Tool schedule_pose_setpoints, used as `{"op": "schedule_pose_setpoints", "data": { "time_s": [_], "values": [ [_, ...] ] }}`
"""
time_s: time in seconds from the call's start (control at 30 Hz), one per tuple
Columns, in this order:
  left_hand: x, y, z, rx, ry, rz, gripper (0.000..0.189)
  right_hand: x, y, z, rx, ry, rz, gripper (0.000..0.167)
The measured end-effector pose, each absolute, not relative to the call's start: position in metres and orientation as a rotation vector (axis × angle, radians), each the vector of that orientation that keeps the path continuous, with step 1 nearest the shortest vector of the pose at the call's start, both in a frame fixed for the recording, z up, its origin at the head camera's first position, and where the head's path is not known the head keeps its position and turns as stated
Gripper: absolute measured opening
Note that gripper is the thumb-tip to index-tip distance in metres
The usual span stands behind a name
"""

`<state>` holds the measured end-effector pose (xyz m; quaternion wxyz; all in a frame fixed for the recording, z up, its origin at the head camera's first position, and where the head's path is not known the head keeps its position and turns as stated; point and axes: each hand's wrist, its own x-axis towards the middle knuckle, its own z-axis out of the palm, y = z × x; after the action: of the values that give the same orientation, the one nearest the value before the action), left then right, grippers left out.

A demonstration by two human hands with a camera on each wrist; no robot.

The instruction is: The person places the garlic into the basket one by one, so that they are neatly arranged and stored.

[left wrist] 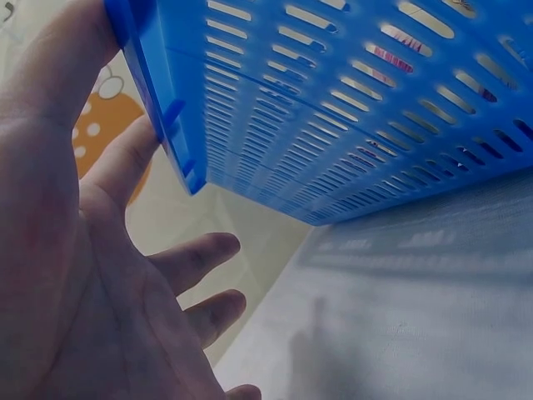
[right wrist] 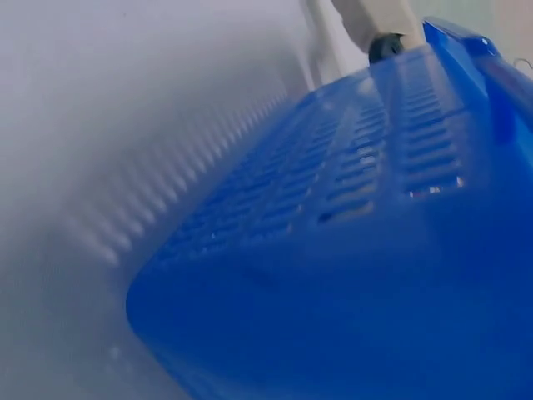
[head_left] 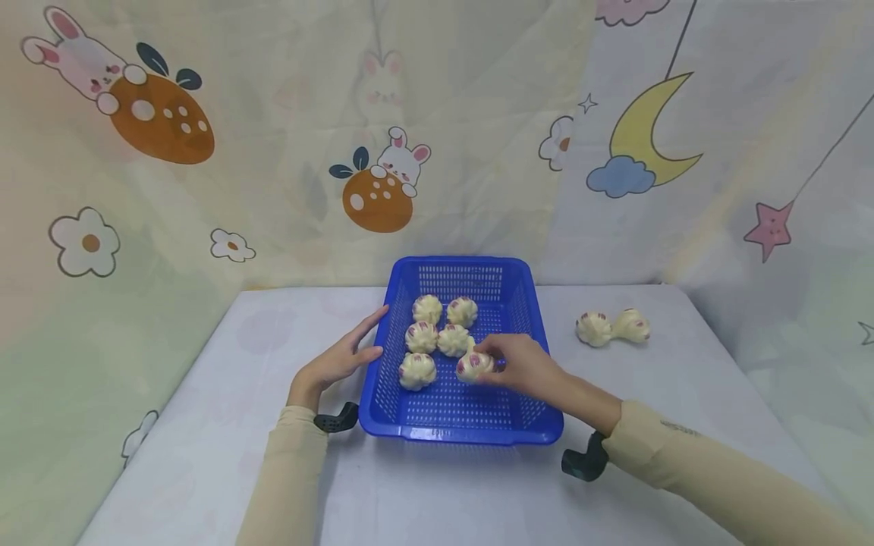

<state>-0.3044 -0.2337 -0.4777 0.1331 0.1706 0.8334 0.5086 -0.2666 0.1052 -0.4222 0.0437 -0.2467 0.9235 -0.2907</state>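
Note:
A blue slotted plastic basket (head_left: 457, 434) stands on the table with several garlic bulbs (head_left: 417, 371) in it, cream-white with purple streaks. My right hand (head_left: 526, 368) reaches in over the basket's right side and pinches a garlic bulb (head_left: 473, 367) between thumb and fingers, low over the basket floor. At the left side, the thumb and a straight finger of my left hand (head_left: 341, 360) touch the basket rim (left wrist: 146, 75); its other fingers (left wrist: 200, 258) extend free below. Only the basket's outer wall (right wrist: 333, 300) and the table show in the right wrist view, with the right hand out of sight.
Two more garlic bulbs (head_left: 592, 328) lie on the white-covered table (head_left: 273, 455) to the right of the basket, their stems toward each other. Behind the table hangs a cloth (head_left: 287, 152) printed with rabbits, flowers and a moon.

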Motion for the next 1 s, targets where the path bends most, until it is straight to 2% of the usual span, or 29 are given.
{"op": "schedule_pose_setpoints", "data": {
  "time_s": [1.0],
  "values": [
    [-0.304,-0.235,-0.478,0.532,2.360,1.530,0.069,-0.274,0.082,-0.444,-0.873,2.725,-0.756,0.041]
  ]
}}
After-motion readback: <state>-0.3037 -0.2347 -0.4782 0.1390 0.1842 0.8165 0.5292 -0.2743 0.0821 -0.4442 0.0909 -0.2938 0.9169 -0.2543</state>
